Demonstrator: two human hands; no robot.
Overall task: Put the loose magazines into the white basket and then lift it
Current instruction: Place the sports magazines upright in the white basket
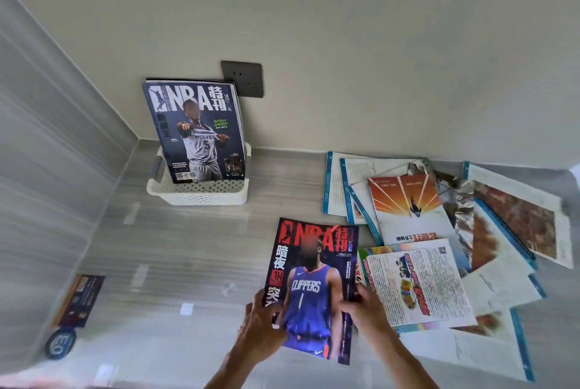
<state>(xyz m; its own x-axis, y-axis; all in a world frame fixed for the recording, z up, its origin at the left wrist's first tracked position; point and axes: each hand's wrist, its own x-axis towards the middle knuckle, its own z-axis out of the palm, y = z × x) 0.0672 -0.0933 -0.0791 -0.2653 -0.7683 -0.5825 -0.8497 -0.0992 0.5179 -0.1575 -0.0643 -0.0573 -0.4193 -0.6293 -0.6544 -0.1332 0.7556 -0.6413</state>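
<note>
Two hands held one magazine between them: the left hand curled round the near left edge of the Clippers magazine, the right hand pinching its right edge, probably to square it up for carrying. Far ahead and left of the hands stood the white basket, one NBA magazine upright inside, leaning on the wall. Just right of the right hand lay the loose magazines, fanned and overlapping.

1 head-worn wide-angle view only. It looks forward and steeply down onto the grey surface, facing the wall behind it. Both forearms enter at the bottom edge, close to the lens; straight lines bow toward the frame edges.
</note>
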